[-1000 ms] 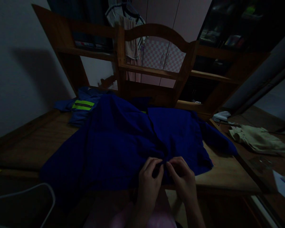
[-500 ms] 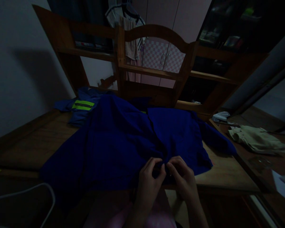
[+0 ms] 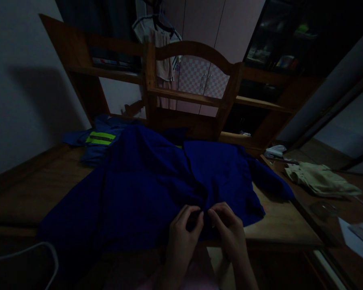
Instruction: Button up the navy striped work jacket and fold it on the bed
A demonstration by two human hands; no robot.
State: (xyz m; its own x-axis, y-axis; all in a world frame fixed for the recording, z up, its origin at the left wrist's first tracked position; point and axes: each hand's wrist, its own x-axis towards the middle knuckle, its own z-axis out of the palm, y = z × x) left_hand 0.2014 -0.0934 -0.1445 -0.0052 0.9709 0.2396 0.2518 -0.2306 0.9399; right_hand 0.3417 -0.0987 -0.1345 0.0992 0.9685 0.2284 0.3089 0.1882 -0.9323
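Note:
A dark blue long-sleeved garment (image 3: 151,177), apparently a work jacket, lies spread over the wooden desk, one sleeve stretching to the right. At its near edge my left hand (image 3: 183,225) pinches the cloth between thumb and forefinger. Close beside it, my right hand (image 3: 226,223) pinches the same garment where its front edges meet. The fingertips of both hands are almost touching. Whatever small part lies between them is too dark to make out. Behind the garment on the left rests a lighter blue piece of clothing (image 3: 99,145) with a yellow-green reflective strip.
A wooden shelf frame (image 3: 193,46) rises along the desk's back. To the right are folded pale cloth (image 3: 320,179) and white paper (image 3: 358,237). A white cable (image 3: 24,249) curves at lower left. Clothes on a hanger (image 3: 161,48) hang behind the frame.
The view has shifted slightly, so everything sits a little lower and further left. Both hands keep pinching the blue garment at the same spot, with a marginally altered finger position.

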